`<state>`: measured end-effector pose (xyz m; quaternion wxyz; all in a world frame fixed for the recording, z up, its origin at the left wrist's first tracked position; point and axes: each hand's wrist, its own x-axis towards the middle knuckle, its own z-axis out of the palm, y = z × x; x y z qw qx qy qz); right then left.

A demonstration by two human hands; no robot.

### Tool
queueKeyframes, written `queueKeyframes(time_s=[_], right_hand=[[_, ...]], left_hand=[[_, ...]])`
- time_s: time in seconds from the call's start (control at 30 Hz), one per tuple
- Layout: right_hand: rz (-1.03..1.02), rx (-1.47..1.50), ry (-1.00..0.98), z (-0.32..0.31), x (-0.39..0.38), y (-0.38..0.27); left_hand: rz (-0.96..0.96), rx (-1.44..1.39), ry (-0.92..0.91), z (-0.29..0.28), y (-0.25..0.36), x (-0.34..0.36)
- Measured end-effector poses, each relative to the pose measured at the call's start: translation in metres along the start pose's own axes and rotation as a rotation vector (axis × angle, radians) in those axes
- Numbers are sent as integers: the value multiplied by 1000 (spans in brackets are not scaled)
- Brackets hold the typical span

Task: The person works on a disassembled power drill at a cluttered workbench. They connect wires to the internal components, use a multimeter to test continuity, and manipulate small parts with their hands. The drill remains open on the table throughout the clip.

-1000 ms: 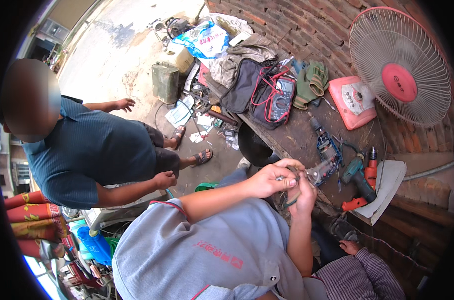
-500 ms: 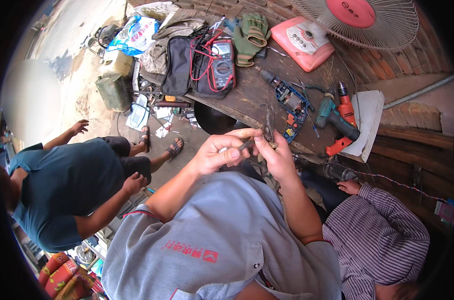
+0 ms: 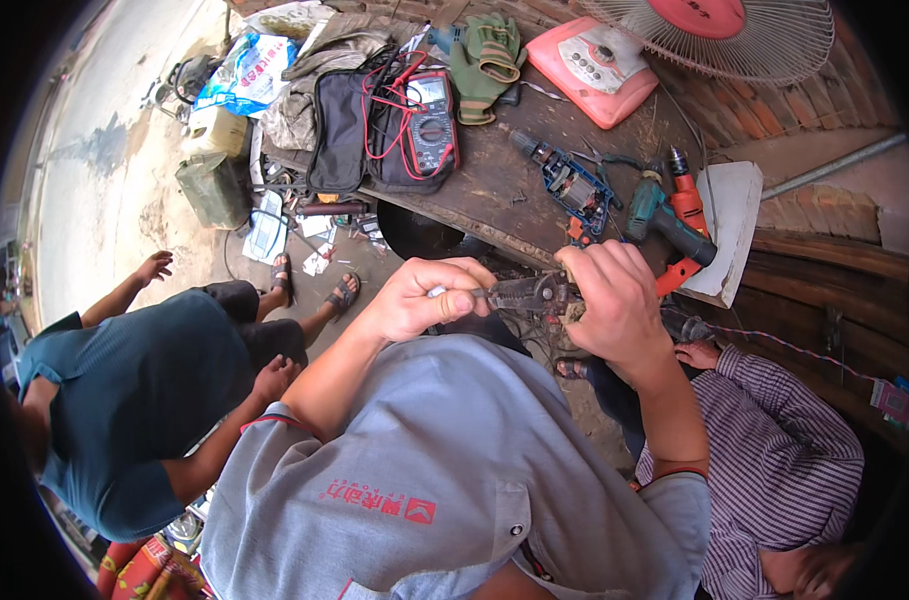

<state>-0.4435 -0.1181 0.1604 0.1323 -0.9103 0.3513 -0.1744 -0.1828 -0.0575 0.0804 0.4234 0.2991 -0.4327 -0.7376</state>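
My right hand (image 3: 620, 300) is wrapped round the handles of dark, worn wire strippers (image 3: 525, 292). Their notched jaws point left, towards my left hand (image 3: 435, 297). The fingers of my left hand are closed in a pinch at the jaw tips; what they hold is mostly hidden. Just beyond the strippers, on the wooden table (image 3: 485, 180), lies an opened blue power drill (image 3: 573, 185) with its motor and inner parts bare. A teal cordless drill (image 3: 667, 218) and an orange drill (image 3: 687, 205) lie to its right.
A multimeter (image 3: 432, 125) with red leads rests in its black case, beside green gloves (image 3: 488, 65). A pink fan base (image 3: 590, 70) stands at the back. One person in a dark teal shirt (image 3: 140, 380) is at left; another in a striped shirt (image 3: 775, 450) is at right.
My right hand has moved right and now grips the wire strippers by their handles, with the jaws brought to my left hand. Before, both hands were pinching a small dark piece together.
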Motion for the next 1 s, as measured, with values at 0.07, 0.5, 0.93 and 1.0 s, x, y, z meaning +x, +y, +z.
queueKeyframes(time_s=[0.07, 0.5, 0.93, 1.0], right_hand=[[-28, -31, -20, -1, 3, 2], [-7, 39, -126, -4, 8, -5], [6, 30, -158, -12, 6, -11], [7, 30, -179, -11, 5, -12]], left_hand=[[8, 3, -1, 1, 1, 1], [14, 28, -143, -8, 5, 2], [23, -21, -204, -10, 1, -2], [7, -25, -201, -9, 3, -4]])
